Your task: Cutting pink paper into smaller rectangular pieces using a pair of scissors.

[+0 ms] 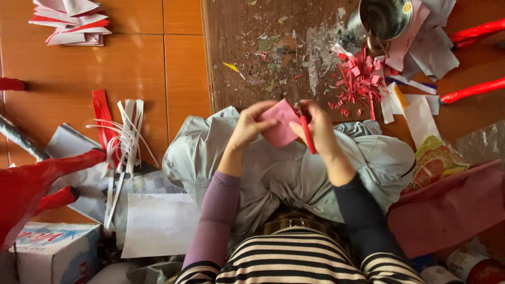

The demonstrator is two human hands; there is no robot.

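Striped shirt (300, 260) right under the camera, and past it a grey cloth (273, 168) spread over the lap. From my remote seat I see both hands up over that cloth, just short of the near edge of the wooden board (252, 58). Left hand (251, 125), its grip pressed together, pinching the left side of a pink paper piece (281, 123). Right hand (320, 131) is closed around red scissors (307, 134), the red handle running down across the palm; the blades meet the pink paper's right edge, though I cannot tell how far they bite.

Out on the board, towards its far right corner, a heap of pink paper scraps (360, 79) sits just beside a shiny metal tin (383, 20). On the tiled floor (131, 58) to the left, white paper strips (123, 139) lie fanned beside a red strip (101, 113), and a stack of folded red-and-white papers (71, 21) rests at the far left. A cardboard box (52, 252) sits near left, and a folded red sheet (447, 208) near right.
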